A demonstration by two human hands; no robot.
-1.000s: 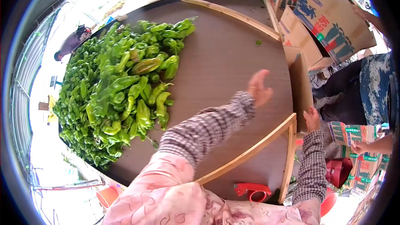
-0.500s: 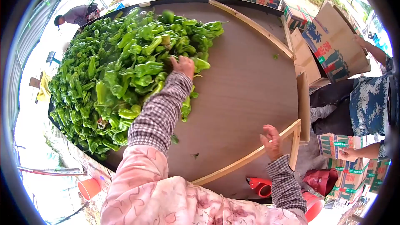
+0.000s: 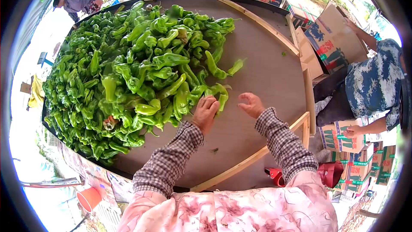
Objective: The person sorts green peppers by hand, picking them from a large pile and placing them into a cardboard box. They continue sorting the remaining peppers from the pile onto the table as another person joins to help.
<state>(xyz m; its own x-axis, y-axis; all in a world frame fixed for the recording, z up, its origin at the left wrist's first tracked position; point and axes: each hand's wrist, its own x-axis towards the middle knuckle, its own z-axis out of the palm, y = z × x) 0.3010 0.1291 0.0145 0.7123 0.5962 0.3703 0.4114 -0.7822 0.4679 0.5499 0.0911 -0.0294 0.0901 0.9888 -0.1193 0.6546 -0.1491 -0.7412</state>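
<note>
While the left hand (image 3: 205, 112) sits against the near right edge of the heap, I see its fingers bent together over the pepper (image 3: 221, 96) there; from my view I cannot tell whether they grip it. Just beside it, the right hand (image 3: 252, 105) hangs over bare tabletop, thumb and fingers apart and pointing toward that same pepper, and I make out nothing in it. Both forearms wear checked sleeves (image 3: 171, 154) below a pink patterned top (image 3: 231, 210).

Beyond the hands, I have the heap of green peppers (image 3: 141, 66) covering the left side of the brown table (image 3: 266, 81). One paler pepper (image 3: 236, 66) lies at its right fringe, and a brownish, withered piece (image 3: 182, 35) sits among the green ones. One wooden strip (image 3: 259, 25) slants across the table's far right corner, another (image 3: 251, 167) across the near right corner. By the right sleeve I catch part of a red tool (image 3: 277, 177).

Off the table's right side, a co-worker (image 3: 372, 81) in a blue patterned top stands by an open carton (image 3: 339, 38), with stacked boxes (image 3: 358, 167) nearby. At the far left, another person (image 3: 79, 3) leans toward the table.
</note>
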